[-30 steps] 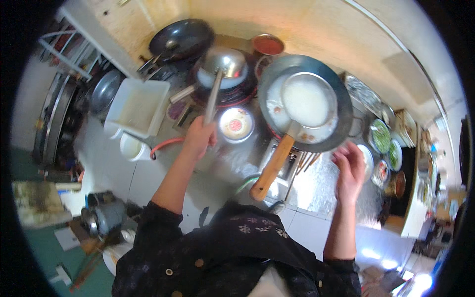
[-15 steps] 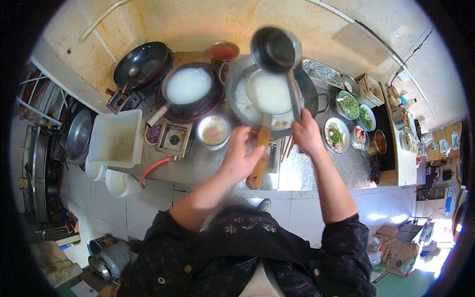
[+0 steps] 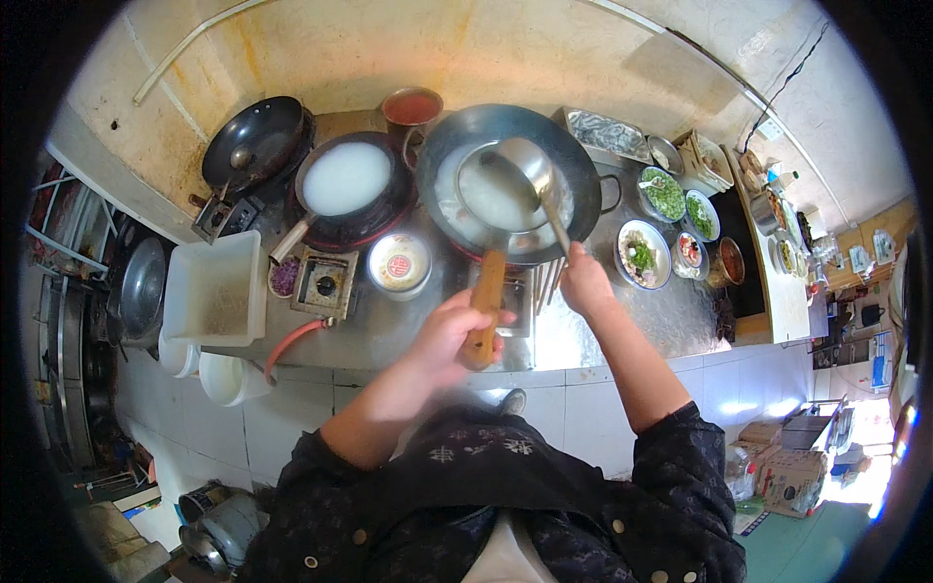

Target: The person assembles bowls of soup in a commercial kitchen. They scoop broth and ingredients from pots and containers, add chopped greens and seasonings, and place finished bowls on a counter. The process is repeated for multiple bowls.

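Observation:
A large dark wok [image 3: 579,146] with cloudy whitish liquid sits on the counter ahead of me. In it rests a round strainer [image 3: 501,210], its wooden handle pointing toward me. My left hand [image 3: 449,332] is wrapped around that handle, fingertips showing on its right side. My right hand [image 3: 586,282] grips the long handle of a metal ladle [image 3: 528,163], whose bowl is tipped over the strainer. Part of the strainer's inside is hidden under the ladle. A lidded white bowl [image 3: 399,264] stands left of the wok.
Left of the wok are a pan of white liquid [image 3: 347,179], a black wok [image 3: 255,141], a plastic tub [image 3: 214,291] and a red hose [image 3: 292,348]. A metal pot [image 3: 412,105] stands behind. Bowls of greens [image 3: 663,194] and mixed ingredients [image 3: 642,255] are on the right.
The ladle has come down from above the wok's far side and tipped over the strainer. My left hand, loose beside the wooden handle before, has closed around it.

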### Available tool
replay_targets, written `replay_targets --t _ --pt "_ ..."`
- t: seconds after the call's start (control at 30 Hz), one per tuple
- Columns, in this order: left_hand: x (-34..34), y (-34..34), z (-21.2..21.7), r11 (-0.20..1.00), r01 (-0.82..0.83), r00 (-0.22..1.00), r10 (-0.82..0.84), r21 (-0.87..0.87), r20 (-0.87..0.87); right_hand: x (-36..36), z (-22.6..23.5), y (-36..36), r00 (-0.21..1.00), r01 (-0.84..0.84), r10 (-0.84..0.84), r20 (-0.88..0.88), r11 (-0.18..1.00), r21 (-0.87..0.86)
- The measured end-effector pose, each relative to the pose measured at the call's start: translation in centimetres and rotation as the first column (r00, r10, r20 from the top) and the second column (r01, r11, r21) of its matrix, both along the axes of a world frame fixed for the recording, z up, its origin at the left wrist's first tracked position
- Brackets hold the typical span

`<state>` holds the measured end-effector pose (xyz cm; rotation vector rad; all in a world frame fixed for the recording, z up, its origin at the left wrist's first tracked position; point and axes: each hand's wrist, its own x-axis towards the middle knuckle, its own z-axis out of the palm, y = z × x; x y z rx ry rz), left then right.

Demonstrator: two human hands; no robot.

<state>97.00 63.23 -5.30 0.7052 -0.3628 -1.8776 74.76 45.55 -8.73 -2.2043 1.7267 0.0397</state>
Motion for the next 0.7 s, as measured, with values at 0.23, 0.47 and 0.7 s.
replay_targets --t 0.23,0.47,0.7 --pt "0.8 1.0 0.7 0.998 -0.024 1.000 0.025 -0.062 0.015 0.5 2.6 1.8 0.350 -0.175 -0.745 0.568 0.544 0.821" --pt "0.4 2.3 -2.8 0.984 -0.175 0.985 0.175 0.042 0.012 -1.6 3.6 3.2 0.014 -0.437 -0.912 0.409 0.362 0.823" --pt "-3.7 2.1 -9.3 0.895 -0.309 0.934 0.221 0.322 0.280 -10.2 7.0 2.8 -0.071 -0.439 -0.813 0.578 0.545 0.714"
